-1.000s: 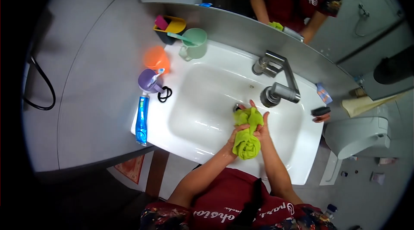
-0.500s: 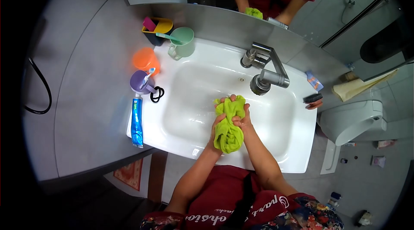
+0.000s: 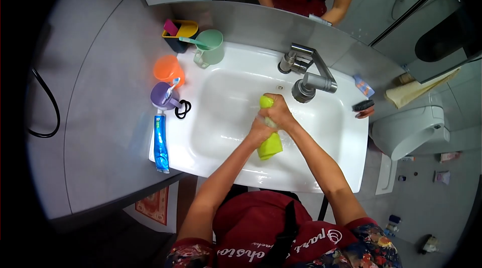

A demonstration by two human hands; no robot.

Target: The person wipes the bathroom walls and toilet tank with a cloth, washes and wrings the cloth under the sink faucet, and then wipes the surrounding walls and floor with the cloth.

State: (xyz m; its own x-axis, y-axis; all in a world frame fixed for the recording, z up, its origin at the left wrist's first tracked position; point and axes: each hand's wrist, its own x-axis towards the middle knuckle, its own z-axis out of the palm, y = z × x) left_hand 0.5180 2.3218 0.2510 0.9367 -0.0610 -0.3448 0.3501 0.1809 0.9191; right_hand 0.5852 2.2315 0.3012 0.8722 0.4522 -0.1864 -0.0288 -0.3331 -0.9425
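Note:
Over the white sink basin (image 3: 221,112), a bunched lime-green cloth (image 3: 271,147) is gripped in both fists. My left hand (image 3: 261,131) wraps its lower middle, and my right hand (image 3: 279,112) closes round it just above. One end of the cloth pokes out above the right fist; a wider end hangs below the left. Whitish, foamy-looking wetness shows between the two hands. The grey swivel faucet (image 3: 304,90) stands just up and right of my right hand, not touching it.
Along the left rim are a green cup (image 3: 213,52) with a toothbrush, an orange cup (image 3: 168,70), a purple cup (image 3: 159,93), a black hair tie (image 3: 184,110) and a blue toothpaste tube (image 3: 160,142). A dark brush (image 3: 363,105) lies on the right rim.
The cloth went from a loose bundle resting across open palms to a narrow roll squeezed in both fists. My hands have turned, and the cloth sits slightly farther forward over the basin.

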